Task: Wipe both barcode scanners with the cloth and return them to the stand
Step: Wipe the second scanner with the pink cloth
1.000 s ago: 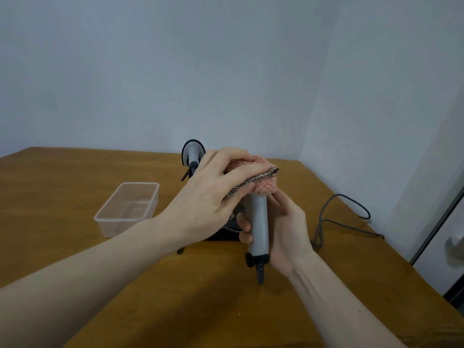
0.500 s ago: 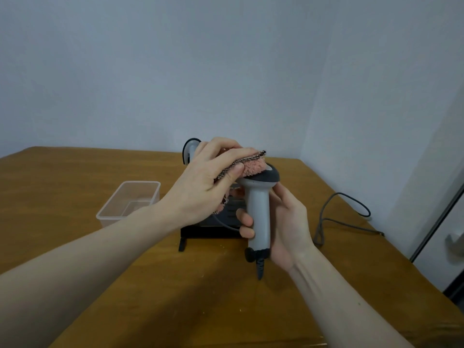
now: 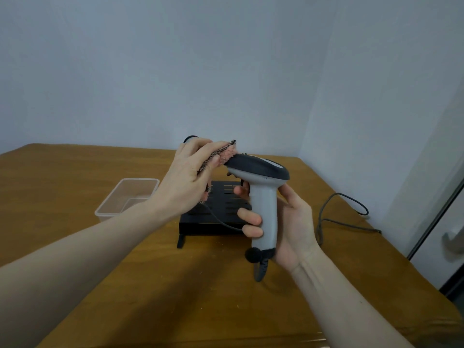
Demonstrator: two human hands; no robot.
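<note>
Right hand (image 3: 291, 222) has its grip wrapped around the grey scanner (image 3: 263, 194) handle, upright above the counter (image 3: 75, 247); left hand (image 3: 188, 182) pinches the pink cloth (image 3: 226, 154) against its dark head; black stand (image 3: 218, 209) just behind; no writing readable.

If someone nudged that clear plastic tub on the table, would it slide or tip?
The clear tub looks thin-walled and holds nothing visible, so it is probably light and would slide easily on the smooth wooden table. Low and wide, it seems unlikely to tip.
</note>
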